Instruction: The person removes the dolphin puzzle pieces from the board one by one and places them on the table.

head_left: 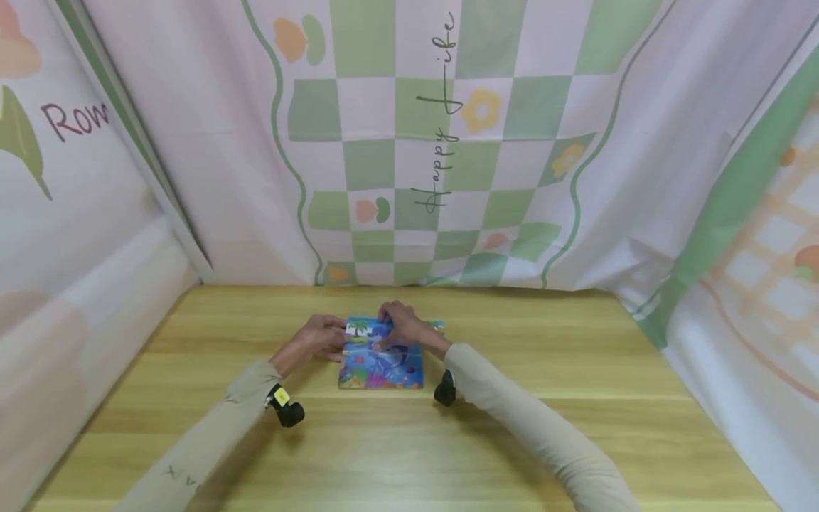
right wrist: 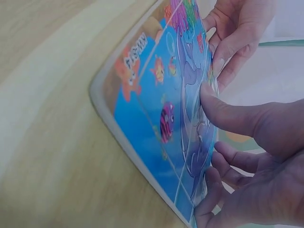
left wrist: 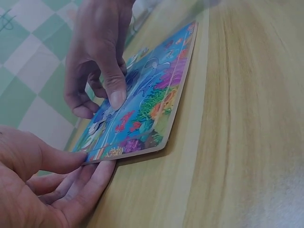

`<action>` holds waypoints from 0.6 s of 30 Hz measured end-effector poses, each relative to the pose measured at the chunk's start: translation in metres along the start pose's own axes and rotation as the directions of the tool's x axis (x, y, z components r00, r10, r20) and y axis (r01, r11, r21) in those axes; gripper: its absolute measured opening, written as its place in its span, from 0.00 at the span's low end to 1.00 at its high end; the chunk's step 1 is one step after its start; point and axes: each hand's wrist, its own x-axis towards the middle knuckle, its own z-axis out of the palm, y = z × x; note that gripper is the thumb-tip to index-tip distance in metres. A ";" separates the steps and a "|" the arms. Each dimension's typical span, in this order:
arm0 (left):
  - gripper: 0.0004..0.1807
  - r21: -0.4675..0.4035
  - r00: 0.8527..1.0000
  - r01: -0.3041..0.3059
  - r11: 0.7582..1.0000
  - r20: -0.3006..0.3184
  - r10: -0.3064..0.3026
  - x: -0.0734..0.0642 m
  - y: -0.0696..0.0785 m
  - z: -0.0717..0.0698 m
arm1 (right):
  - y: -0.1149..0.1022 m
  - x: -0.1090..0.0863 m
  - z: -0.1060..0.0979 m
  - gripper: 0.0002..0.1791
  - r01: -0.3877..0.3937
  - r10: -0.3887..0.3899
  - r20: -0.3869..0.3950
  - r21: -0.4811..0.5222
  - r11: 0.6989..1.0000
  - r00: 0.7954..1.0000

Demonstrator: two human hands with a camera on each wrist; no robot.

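Note:
A thin picture board, printed with a dolphin undersea scene and crossed by straight thin lines, lies close over the table. My left hand grips its left edge. In the left wrist view, that thumb is on top while the fingers reach underneath. Across the board's far side, my right hand has its thumb pressed on the picture. Its other fingers bend around the far edge, partly hidden by the board.
Bare wood-grain tabletop surrounds the board. A green-and-white checked curtain hangs along the table's far edge, with cloth panels at both sides. Small black cameras are strapped to both wrists.

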 end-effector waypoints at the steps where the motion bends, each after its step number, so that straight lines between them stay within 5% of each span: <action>1: 0.29 -0.003 1.000 0.000 1.000 -0.001 0.000 0.000 -0.001 0.000 | 0.001 0.000 0.001 0.26 0.002 -0.002 -0.003 0.012 1.000 1.000; 18: 0.29 -0.019 1.000 -0.001 1.000 0.018 0.001 0.000 -0.002 -0.003 | 0.003 0.001 0.005 0.18 0.043 -0.038 -0.104 0.048 0.998 0.994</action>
